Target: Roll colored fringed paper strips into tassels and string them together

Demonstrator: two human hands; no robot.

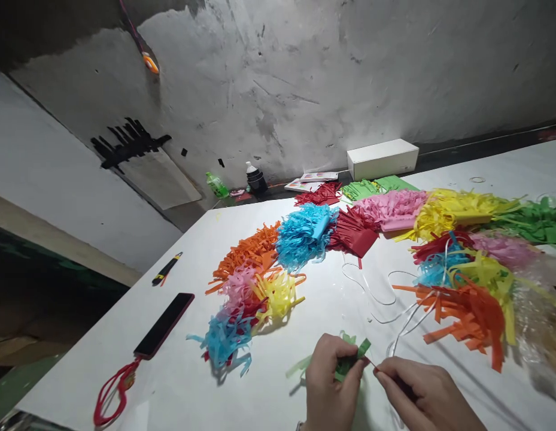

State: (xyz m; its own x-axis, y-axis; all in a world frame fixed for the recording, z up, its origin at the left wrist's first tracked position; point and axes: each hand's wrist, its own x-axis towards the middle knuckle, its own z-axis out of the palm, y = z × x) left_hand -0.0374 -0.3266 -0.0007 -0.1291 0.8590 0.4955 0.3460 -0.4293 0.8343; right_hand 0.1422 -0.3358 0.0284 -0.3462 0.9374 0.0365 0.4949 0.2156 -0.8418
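Note:
My left hand (332,383) pinches a bunch of green fringed paper (345,359) low in the view, right of centre. Just to its right, my right hand (421,392) is closed, thumb and forefinger pinching a thin red strand (371,363) that runs to the green paper. White string (406,326) lies on the table behind my right hand and leads to a cluster of fringed paper with an orange piece (473,314) at the front. Left of my hands are yellow (278,294) and light blue (226,338) fringed tufts.
A phone (164,325) with a red cord and a cutter knife (167,269) lie on the white table (170,383) at left. Orange, blue, red, pink, yellow and green fringed bundles curve across the back. Behind them stands a white box (383,160). Clear plastic (540,323) lies at right.

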